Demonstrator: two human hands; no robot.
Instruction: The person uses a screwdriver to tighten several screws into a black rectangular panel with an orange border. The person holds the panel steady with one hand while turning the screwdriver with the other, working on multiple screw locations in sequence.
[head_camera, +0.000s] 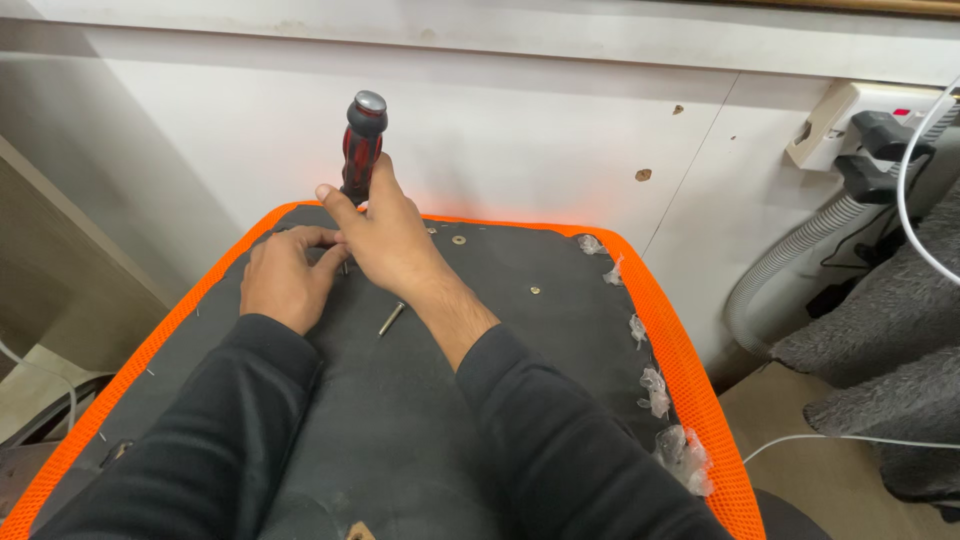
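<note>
My right hand (388, 238) grips a screwdriver with a red-and-black handle (362, 146), held upright with its tip down on the dark underside of a chair seat (400, 420) edged in orange mesh. My left hand (285, 277) rests on the seat just left of it, fingers pinched at the base of the screwdriver shaft. A loose metal screw (390, 319) lies on the seat below my right wrist. The screwdriver tip is hidden behind my fingers.
A washer (459, 240) and a small fitting (535, 290) sit on the seat. Scraps of clear plastic wrap (655, 390) cling to the right orange edge. A white wall stands behind; a socket with plugs (870, 135), a grey corrugated hose (800, 250) and grey fabric (890, 340) are at right.
</note>
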